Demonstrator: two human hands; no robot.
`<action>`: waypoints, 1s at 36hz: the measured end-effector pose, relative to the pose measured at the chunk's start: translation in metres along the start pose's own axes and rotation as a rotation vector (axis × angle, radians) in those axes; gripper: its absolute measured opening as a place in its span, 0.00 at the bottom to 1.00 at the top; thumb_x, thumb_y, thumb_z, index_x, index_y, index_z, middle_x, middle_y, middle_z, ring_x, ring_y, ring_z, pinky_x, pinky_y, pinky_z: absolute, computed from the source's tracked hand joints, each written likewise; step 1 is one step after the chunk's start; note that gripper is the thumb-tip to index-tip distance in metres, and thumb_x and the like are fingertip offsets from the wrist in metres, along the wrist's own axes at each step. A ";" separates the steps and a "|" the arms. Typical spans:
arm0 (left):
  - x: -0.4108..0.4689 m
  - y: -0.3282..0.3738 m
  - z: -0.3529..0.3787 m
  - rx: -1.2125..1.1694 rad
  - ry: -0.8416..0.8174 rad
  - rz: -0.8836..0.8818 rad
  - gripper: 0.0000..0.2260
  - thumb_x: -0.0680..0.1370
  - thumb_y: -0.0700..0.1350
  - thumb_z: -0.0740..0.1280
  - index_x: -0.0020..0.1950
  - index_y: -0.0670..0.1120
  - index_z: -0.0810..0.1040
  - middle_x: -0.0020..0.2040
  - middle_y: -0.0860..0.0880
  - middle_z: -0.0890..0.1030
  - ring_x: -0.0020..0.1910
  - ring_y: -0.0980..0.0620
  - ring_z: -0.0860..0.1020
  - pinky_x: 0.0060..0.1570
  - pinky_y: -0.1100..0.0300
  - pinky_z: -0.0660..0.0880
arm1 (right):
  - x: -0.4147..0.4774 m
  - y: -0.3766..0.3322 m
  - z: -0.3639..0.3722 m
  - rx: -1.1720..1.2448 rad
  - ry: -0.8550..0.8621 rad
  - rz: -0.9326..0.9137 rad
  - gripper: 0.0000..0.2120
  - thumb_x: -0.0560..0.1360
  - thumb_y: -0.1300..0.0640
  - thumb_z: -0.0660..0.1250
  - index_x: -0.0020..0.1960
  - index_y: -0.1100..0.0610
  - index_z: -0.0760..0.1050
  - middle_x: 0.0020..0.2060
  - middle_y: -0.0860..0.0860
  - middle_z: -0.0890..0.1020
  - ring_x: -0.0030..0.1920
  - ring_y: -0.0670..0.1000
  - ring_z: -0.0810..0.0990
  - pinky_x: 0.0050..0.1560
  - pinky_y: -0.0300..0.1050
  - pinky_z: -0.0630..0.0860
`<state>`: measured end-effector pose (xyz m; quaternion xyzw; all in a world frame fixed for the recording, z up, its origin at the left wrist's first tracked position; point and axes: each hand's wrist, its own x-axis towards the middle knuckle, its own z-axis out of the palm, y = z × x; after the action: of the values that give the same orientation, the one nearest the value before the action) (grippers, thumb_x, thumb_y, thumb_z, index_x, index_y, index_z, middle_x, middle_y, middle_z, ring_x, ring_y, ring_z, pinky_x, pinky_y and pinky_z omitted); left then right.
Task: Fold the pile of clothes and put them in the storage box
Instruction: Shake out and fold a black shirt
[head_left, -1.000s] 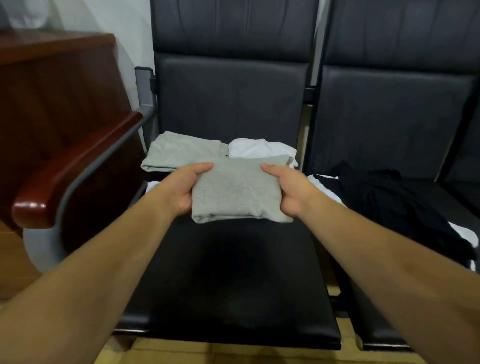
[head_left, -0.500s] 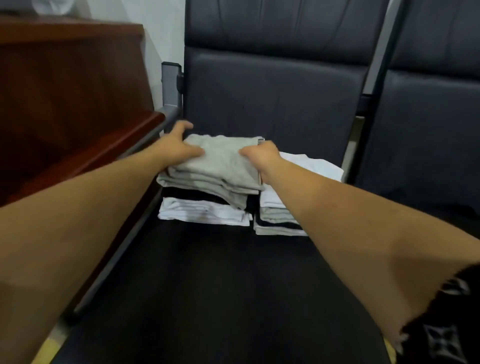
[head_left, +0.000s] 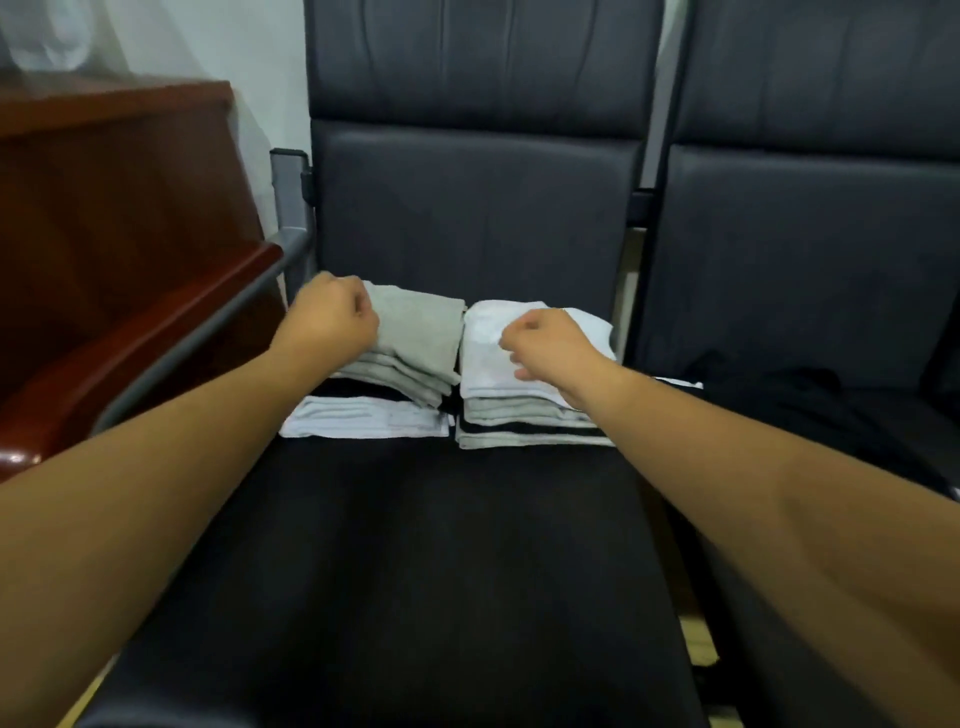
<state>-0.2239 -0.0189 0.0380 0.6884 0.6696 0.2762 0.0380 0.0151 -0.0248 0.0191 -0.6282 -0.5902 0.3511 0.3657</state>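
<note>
Two stacks of folded clothes stand side by side at the back of a black seat (head_left: 415, 545). A folded grey garment (head_left: 421, 332) tops the left stack, with more grey, black and white pieces under it. On the right stack a folded white garment (head_left: 488, 353) lies uppermost. My left hand (head_left: 330, 319) hovers as a loose fist at the grey garment's left edge and holds nothing. Over the white garment, my right hand (head_left: 550, 348) has its fingers curled in, with nothing in them. No storage box is in view.
A heap of unfolded black clothes (head_left: 789, 400) lies on the neighbouring seat to the right. A wooden armrest (head_left: 130, 353) with a grey metal rail borders the seat on the left, beside a dark wooden cabinet (head_left: 104, 197). Padded backrests rise behind.
Both hands carried the folded grey garment forward, set it on the left stack and let go. They have now drawn back with curled fingers, the right one over the white stack.
</note>
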 end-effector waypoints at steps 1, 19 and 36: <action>-0.006 0.014 0.002 -0.029 -0.026 0.019 0.07 0.78 0.43 0.62 0.48 0.44 0.79 0.44 0.46 0.78 0.48 0.43 0.78 0.53 0.50 0.78 | -0.011 0.009 -0.016 -0.037 0.008 0.000 0.03 0.76 0.63 0.64 0.45 0.59 0.75 0.43 0.57 0.76 0.44 0.55 0.75 0.48 0.56 0.78; -0.113 0.275 0.140 -0.384 -0.651 0.249 0.06 0.77 0.44 0.63 0.45 0.44 0.78 0.44 0.47 0.81 0.47 0.48 0.80 0.47 0.56 0.77 | -0.161 0.185 -0.267 -0.530 0.353 0.348 0.11 0.76 0.56 0.69 0.55 0.62 0.80 0.53 0.60 0.82 0.51 0.59 0.80 0.54 0.49 0.77; -0.110 0.352 0.285 -0.502 -0.611 -0.189 0.25 0.78 0.54 0.67 0.63 0.35 0.72 0.53 0.40 0.81 0.53 0.41 0.80 0.43 0.57 0.72 | -0.111 0.256 -0.247 -0.513 0.317 0.332 0.15 0.80 0.57 0.67 0.66 0.59 0.73 0.57 0.58 0.79 0.55 0.59 0.80 0.51 0.49 0.76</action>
<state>0.2218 -0.0676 -0.0905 0.6435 0.5997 0.2090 0.4273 0.3482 -0.1560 -0.0839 -0.8338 -0.4850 0.1441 0.2208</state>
